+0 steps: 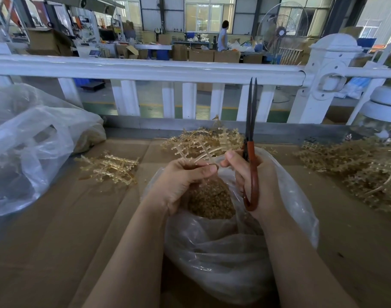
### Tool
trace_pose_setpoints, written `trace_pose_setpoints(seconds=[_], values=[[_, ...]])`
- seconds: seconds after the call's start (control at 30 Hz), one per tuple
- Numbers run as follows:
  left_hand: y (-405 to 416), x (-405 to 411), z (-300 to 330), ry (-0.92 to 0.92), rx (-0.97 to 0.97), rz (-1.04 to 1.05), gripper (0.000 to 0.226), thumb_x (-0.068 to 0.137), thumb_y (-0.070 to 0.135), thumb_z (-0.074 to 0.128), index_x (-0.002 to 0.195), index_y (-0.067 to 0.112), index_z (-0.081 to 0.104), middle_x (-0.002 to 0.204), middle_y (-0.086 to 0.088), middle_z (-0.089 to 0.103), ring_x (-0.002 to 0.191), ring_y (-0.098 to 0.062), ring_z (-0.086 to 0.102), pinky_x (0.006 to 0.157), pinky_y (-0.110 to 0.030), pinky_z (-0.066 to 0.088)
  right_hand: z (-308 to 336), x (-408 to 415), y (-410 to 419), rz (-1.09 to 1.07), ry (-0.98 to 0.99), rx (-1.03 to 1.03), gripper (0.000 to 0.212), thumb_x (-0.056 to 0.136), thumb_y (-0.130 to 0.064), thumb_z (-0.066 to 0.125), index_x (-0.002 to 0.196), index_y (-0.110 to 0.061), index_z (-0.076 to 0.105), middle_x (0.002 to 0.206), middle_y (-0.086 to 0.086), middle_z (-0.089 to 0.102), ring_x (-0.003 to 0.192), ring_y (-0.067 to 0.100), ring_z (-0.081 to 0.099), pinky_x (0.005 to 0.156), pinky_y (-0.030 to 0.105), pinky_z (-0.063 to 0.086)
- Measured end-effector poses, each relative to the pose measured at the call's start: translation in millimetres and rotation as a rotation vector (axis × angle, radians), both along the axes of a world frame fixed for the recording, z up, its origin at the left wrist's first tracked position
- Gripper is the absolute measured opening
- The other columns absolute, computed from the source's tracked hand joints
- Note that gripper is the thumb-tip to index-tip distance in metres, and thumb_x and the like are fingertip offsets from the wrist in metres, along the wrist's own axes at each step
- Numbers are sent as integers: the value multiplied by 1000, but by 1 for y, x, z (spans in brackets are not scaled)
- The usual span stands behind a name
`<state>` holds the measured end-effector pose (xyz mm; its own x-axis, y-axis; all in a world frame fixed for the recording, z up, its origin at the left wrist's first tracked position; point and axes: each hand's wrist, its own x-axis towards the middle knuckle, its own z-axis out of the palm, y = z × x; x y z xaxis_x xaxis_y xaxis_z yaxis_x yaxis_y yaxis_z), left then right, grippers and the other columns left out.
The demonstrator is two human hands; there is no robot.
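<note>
In the head view, the left hand (183,181) is holding its grip clamped round the stem of a tan plastic sprue (196,152), whose branches are fanning toward 12 o'clock. The right hand (260,185), just beside it at 3 o'clock, is gripping the red-handled scissors (250,138), blades nearly together and pointing to 12 o'clock; its thumb seems to be touching the stem too. Both are hovering over the open clear bag (290,196), which is holding small tan pieces (210,201) on the tabletop (56,218).
</note>
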<state>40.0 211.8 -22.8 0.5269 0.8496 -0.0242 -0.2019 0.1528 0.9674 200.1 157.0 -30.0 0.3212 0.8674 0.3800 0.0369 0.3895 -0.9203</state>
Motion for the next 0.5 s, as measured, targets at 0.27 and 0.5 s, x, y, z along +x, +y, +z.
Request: trace_pose_setpoints(seconds=[0.27,0.5], values=[[6,-1,-3,-91,72,140,8,75,22,74,70,15,76,66,-3,67,61,-11,60,65,-24,51,-1,-7,6,-59,-65,-59,25,70,-40,77,81,-18,75,69,-2,72,69,9,70,68,16,53],[8,0,-1,-137,209,261,16,92,10,63,76,13,66,69,-2,61,69,-12,57,70,-24,46,-10,1,7,-219,-385,-153,20,81,-53,74,84,-34,67,83,-21,71,80,1,66,70,22,51]])
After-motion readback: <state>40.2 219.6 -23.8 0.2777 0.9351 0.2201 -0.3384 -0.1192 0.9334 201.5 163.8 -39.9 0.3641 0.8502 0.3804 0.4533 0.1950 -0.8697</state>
